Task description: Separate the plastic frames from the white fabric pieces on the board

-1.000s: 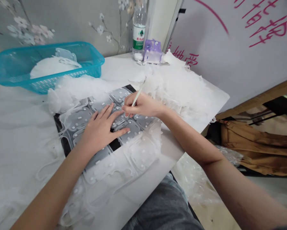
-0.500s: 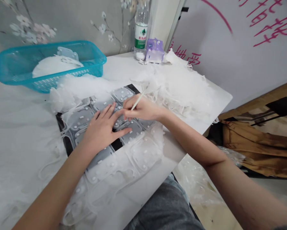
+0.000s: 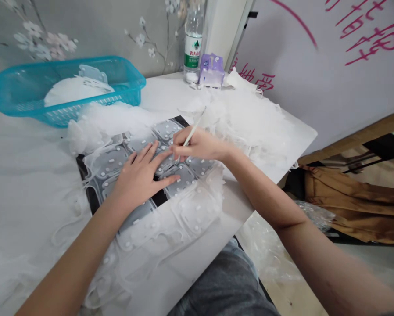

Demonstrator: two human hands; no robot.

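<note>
A translucent plastic sheet [image 3: 197, 204] with rounded, die-cut-looking panels and small white spots lies on the table, partly over a black backing [image 3: 160, 199]. My left hand [image 3: 139, 175] rests flat on the sheet with its fingers spread. Close to its index fingertip, my right hand [image 3: 192, 145] pinches a thin, pale pen-like stick [image 3: 193, 128] with a narrow dark tip pointing up and away. The stick's lower end is hidden by my fingers. Under the right hand, the panel surface is partly covered.
A blue plastic basket [image 3: 124, 94] holding white cut pieces [image 3: 75, 90] stands at the back left. Heaps of white scrap [image 3: 249, 116] lie right of the sheet. Behind are a water bottle [image 3: 193, 52] and a purple packet [image 3: 212, 70]. The table's edge [image 3: 213, 259] runs along my lap.
My right hand has shifted slightly to the right and tilted, with the stick standing steeper. My left hand stays in place on the sheet.
</note>
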